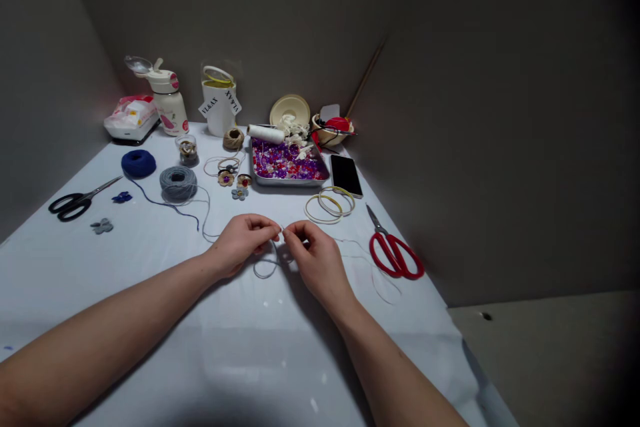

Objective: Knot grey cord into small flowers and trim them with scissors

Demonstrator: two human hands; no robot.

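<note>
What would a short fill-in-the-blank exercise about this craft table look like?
The scissors nearest the right hand have ____ handles. The metal tray holds a heap of colorful ____. The phone lies to the ____ of the tray in this view. The yarn ball closest to the black-handled scissors is dark ____.

Missing words: red, beads, right, blue.

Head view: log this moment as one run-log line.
left hand: pinching thin thread | right hand: pinching same thread | nearby: red scissors, bead tray
</note>
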